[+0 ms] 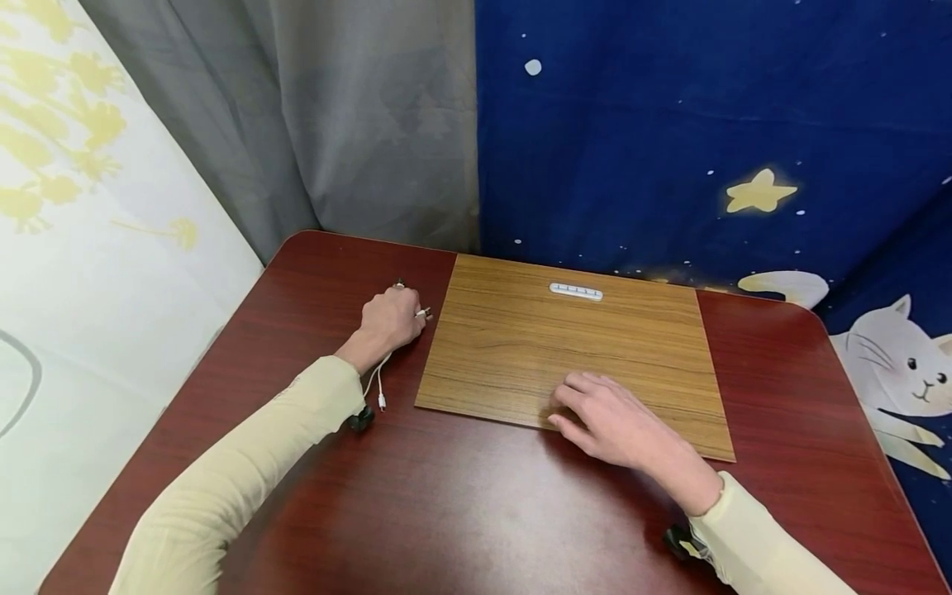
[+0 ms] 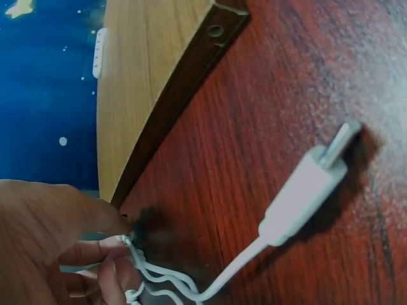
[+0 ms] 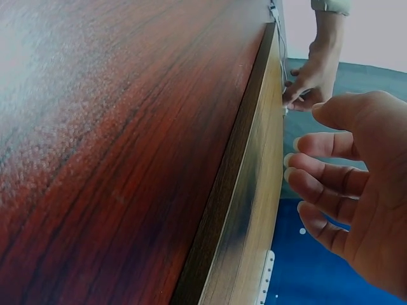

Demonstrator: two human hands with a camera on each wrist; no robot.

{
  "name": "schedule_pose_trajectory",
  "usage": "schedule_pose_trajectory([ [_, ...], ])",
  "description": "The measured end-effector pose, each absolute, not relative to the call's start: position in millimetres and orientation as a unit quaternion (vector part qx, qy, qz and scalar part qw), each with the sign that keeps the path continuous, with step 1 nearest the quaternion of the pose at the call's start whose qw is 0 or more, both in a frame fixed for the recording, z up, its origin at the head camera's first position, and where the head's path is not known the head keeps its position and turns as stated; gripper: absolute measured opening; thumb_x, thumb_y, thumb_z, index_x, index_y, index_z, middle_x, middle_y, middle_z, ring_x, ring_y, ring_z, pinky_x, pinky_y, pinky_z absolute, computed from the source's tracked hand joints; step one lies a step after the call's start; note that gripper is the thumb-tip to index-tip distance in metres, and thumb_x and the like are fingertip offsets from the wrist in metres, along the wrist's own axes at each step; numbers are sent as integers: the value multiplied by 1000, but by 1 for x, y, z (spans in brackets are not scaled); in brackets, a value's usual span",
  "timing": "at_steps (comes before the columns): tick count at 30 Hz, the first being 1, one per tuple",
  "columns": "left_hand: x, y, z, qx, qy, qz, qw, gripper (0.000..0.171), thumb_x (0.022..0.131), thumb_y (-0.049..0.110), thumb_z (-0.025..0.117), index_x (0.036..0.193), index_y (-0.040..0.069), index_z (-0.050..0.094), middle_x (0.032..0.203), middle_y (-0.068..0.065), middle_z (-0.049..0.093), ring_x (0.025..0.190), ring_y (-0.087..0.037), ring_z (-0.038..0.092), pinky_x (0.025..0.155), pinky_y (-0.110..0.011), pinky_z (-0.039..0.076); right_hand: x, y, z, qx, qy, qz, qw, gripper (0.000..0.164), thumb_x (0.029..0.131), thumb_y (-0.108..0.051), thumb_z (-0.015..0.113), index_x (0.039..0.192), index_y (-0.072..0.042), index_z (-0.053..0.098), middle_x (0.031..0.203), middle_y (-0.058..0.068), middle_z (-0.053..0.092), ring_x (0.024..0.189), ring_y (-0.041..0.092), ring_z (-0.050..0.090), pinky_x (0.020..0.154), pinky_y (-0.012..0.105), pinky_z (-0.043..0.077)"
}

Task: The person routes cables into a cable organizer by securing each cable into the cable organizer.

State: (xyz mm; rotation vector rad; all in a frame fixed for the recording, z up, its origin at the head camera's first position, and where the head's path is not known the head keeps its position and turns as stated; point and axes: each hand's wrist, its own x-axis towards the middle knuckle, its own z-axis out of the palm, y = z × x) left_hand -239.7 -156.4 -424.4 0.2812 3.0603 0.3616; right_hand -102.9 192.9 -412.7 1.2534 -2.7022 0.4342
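My left hand (image 1: 392, 318) is at the left of the table, just beside the wooden board, and its fingers grip a small bundle of thin white charging cables (image 2: 238, 260). One cable end with a white plug (image 2: 299, 197) and metal tip trails toward me. Another white connector (image 1: 424, 313) sticks out by the fingers on the board side. Over the front edge of the wood-grain board (image 1: 521, 347) hovers my right hand (image 1: 606, 417), fingers loosely bent and holding nothing. In the right wrist view, its fingertips (image 3: 305, 143) are spread apart from the thumb.
A white strip with several slots (image 1: 576, 291) lies near the board's back edge. The board rests on a dark red table (image 1: 476, 512). Grey (image 1: 372, 124) and blue curtains (image 1: 654, 124) hang behind, and a white cloth (image 1: 111, 248) is at the left.
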Motion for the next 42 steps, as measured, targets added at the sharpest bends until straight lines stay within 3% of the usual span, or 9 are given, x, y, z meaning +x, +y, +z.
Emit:
schedule_pose_trajectory([
  [6, -236, -164, -414, 92, 981, 169, 18, 17, 95, 20, 67, 81, 11, 64, 75, -6, 61, 61, -27, 60, 53, -43, 50, -105, 194, -415, 410, -896, 163, 55, 13, 98, -26, 69, 93, -15, 64, 88, -5, 55, 78, 13, 53, 76, 41, 49],
  [15, -231, -179, -388, 79, 968, 234, 46, 21, 99, 26, 63, 87, 9, 67, 78, -5, 63, 68, -26, 58, 59, -41, 45, -112, 193, -417, 379, -899, 219, 6, 9, 98, -22, 70, 92, -20, 64, 81, -15, 54, 68, 4, 53, 60, 27, 47],
  [24, -227, -191, -369, 87, 946, 310, 39, 21, 99, 26, 65, 96, 6, 73, 86, -6, 67, 74, -25, 57, 68, -41, 44, -121, 189, -415, 362, -883, 296, -38, 5, 100, -12, 67, 95, -10, 69, 76, -13, 56, 65, 3, 53, 57, 26, 47],
  [42, -212, -191, -339, 111, 921, 373, 15, 21, 98, 26, 67, 94, 7, 74, 86, -4, 68, 77, -22, 57, 69, -36, 43, -122, 176, -403, 332, -882, 325, -79, 9, 101, -15, 65, 99, -9, 71, 74, -13, 58, 63, 6, 53, 56, 27, 46],
])
